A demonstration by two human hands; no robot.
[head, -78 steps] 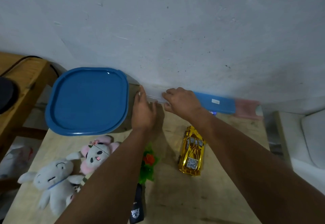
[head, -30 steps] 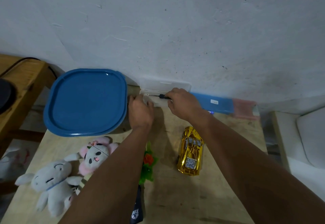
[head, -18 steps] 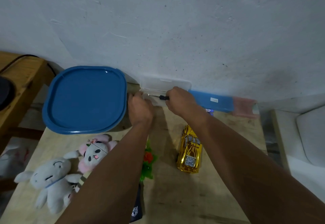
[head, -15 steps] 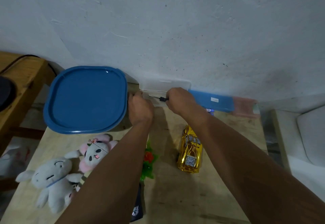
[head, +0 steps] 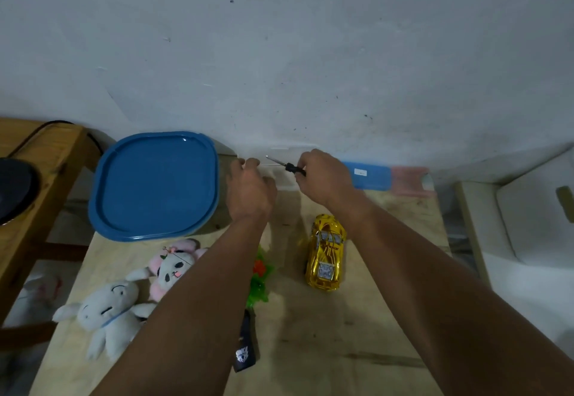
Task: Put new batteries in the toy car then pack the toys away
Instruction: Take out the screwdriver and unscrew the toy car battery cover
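A: hands?
B: right hand grips a small screwdriver by its black handle, metal tip pointing left toward the wall. left hand sits just beside it, fingers curled down at the clear plastic case against the wall; can't tell if it's actually holding the case or only touching it

A: car?
B: gold toy car on the wooden table, wheels down, below the right wrist, not touched by either hand. nose points toward the wall

A: batteries visible?
B: can't make any out. blue flat box and a pink one lie along the wall right of the right hand

A: rest of the table?
B: blue tub lid left of the left hand, leaning at the wall. white plush and pink plush at the front left, touching each other. green and red plastic toy partly under the left forearm, black item with a white logo below it
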